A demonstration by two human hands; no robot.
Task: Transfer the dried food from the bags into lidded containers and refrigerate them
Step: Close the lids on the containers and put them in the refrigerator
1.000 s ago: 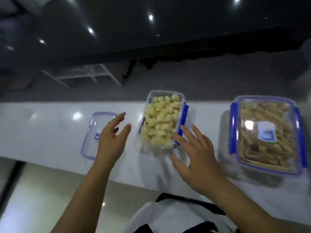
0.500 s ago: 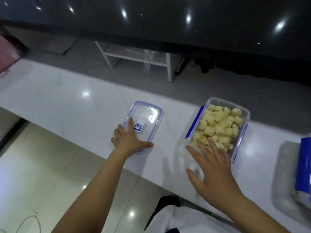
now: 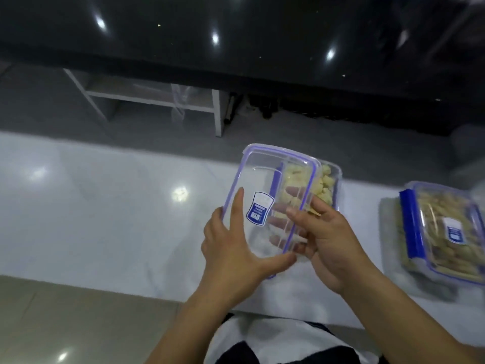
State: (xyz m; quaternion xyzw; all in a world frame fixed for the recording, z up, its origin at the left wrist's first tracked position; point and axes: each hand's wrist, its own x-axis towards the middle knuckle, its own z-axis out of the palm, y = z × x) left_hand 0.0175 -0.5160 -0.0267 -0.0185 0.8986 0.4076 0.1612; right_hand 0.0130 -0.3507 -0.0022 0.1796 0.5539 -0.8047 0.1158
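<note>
A clear lid [image 3: 265, 177] with a blue rim and a blue sticker is held tilted above the white counter, overlapping the left part of an open container of pale yellow food pieces [image 3: 326, 183]. My left hand [image 3: 236, 248] grips the lid's near left edge. My right hand [image 3: 330, 240] holds its right edge, fingers under the lid, thumb on top. A second container of brown dried food [image 3: 451, 229], lid on and blue clips showing, sits at the right.
The white counter [image 3: 105, 206] runs across the view, its near edge close to my body. Beyond it lie grey floor, a white frame shelf [image 3: 157, 101] and a dark glossy surface [image 3: 236, 35].
My left hand has lifted the lid off the counter and carried it right, over the yellow-food container. My right hand has come up from beside the container and taken the lid's right edge.
</note>
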